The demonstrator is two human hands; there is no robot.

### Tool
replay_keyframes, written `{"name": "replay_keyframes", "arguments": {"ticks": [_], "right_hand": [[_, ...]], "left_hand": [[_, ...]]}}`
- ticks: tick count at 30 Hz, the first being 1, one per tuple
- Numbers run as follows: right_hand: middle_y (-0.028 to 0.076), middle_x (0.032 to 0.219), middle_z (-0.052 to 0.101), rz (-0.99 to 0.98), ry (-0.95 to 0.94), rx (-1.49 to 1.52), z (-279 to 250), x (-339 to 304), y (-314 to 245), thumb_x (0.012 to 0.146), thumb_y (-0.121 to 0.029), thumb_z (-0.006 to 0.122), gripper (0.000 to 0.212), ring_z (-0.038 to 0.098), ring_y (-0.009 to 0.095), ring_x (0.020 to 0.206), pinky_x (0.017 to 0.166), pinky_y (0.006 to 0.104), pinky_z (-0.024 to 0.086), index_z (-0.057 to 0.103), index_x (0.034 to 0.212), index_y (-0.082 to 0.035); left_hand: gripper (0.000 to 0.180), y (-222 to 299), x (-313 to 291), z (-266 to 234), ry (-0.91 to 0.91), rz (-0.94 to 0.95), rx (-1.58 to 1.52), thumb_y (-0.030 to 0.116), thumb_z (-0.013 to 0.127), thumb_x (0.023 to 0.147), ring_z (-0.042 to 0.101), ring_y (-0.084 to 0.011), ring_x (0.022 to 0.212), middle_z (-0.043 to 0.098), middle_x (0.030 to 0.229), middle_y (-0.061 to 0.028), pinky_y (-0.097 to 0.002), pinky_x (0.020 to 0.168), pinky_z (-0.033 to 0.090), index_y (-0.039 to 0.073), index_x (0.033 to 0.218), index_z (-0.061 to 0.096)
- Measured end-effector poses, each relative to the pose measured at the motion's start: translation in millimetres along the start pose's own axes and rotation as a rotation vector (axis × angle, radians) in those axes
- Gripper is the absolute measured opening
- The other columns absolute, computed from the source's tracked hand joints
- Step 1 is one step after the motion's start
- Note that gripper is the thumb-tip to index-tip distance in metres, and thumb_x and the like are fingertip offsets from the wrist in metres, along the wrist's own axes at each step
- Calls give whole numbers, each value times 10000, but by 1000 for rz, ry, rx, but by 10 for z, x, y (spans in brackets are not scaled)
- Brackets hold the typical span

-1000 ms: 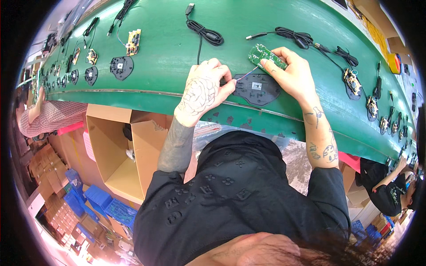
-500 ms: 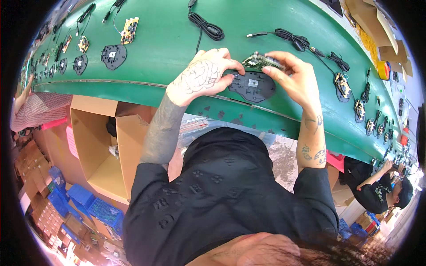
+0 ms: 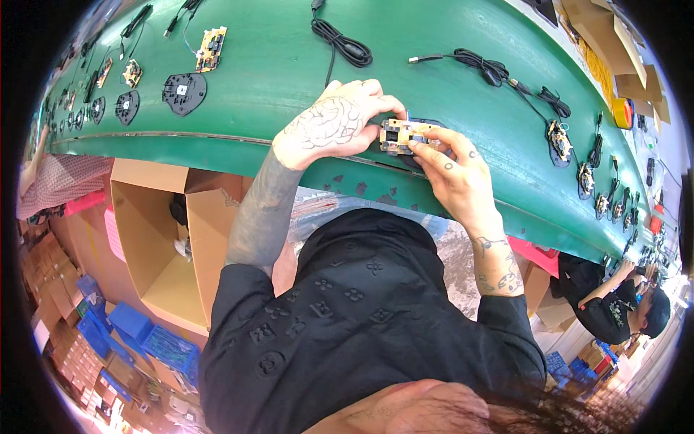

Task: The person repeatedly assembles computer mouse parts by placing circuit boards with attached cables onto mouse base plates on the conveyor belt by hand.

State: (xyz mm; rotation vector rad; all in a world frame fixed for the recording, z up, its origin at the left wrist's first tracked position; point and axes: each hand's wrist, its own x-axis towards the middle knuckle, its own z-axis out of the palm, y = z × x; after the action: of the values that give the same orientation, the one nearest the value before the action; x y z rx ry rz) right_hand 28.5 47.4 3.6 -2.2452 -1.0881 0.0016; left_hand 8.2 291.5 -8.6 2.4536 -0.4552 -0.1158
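Observation:
A tan circuit board [image 3: 394, 136] with black parts lies over a black plastic mouse base [image 3: 432, 122] on the green bench. The board hides most of the base. My right hand [image 3: 459, 170] is closed on the board, with fingertips on its top and right end. At the board's left end is my left hand [image 3: 329, 123], its thumb and forefinger curled in close to the board and base edge; what they pinch is hidden. A black cable [image 3: 347, 49] lies coiled beyond, its tail running down behind my left hand.
Along the green bench [image 3: 267, 65], more mouse bases [image 3: 184, 92], circuit boards [image 3: 211, 49] and coiled cables [image 3: 481, 65] lie in a row on both sides. An open cardboard box [image 3: 155, 246] stands below the bench edge. A co-worker [image 3: 614, 307] sits at the far right.
My right hand has brought the circuit board down and left, from tilted above the mouse base to flat over it, component side up. My left hand has barely moved.

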Motion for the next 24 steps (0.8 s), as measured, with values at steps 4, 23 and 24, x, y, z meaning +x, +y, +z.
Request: {"name": "replay_keyframes", "arguments": {"ticks": [4,23,24], "right_hand": [[58,1094,629,56,-31,-28,-62,36,9,789,-56,762,283,628,203,812,729,347,553,737,1060,-135],[68,1272,624,-117,-146,-226,-177,29,102,767,-66,717,364,595,279,1180,975,396,492,733,1114,-174],[68,1272,624,-116,-151,-226,-182,16,136,767,-66,717,364,595,279,1180,975,396,492,733,1114,-174]], "left_hand": [[338,-33,-49,20,8,-6,-72,134,710,816,583,-252,944,559,937,-59,-397,857,431,181,1145,647],[433,262,-273,245,316,-2,206,325,766,804,564,-230,949,579,1030,-36,-383,875,446,138,1181,661],[433,280,-269,233,315,-4,201,325,766,804,564,-230,949,579,1030,-36,-383,875,446,138,1181,661]]}}
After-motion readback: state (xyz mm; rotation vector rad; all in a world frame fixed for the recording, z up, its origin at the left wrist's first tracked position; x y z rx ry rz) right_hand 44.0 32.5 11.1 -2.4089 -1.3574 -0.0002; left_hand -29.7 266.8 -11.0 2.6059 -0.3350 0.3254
